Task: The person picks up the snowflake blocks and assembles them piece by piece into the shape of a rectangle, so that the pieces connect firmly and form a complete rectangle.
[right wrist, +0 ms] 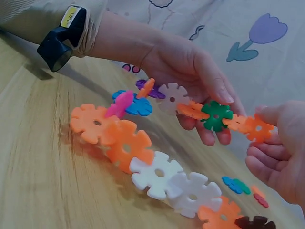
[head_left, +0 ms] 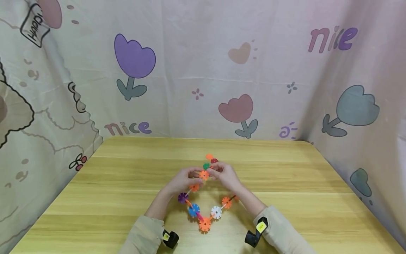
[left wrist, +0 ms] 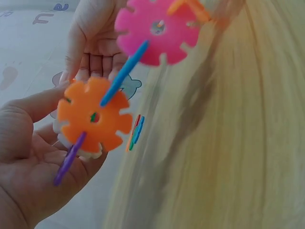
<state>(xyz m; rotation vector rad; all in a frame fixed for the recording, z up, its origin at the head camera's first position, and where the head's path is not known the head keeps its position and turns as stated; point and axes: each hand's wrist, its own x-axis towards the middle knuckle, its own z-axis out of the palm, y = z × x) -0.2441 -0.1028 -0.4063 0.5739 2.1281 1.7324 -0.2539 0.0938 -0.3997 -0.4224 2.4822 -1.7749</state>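
Note:
Notched plastic flower discs are joined in a curved chain. In the head view, my left hand [head_left: 183,181] holds the chain close to an orange disc [head_left: 204,175]. Opposite it, my right hand [head_left: 226,175] grips the chain's end. From the right wrist view, the left thumb lies by a green disc [right wrist: 217,116], with fingers behind, while the right thumb and fingers pinch an orange disc [right wrist: 259,129]. An orange disc [left wrist: 95,114] hides part of the left fingers in the left wrist view; a pink disc [left wrist: 157,31] hangs above it.
Loose discs, a green one [head_left: 206,166], a dark red one [head_left: 214,161] and an orange one [head_left: 209,156], lie beyond the hands on the wooden table [head_left: 127,155]. The chain's near curve, with a white disc [head_left: 216,212], lies between the forearms. A printed curtain [head_left: 190,53] hangs behind.

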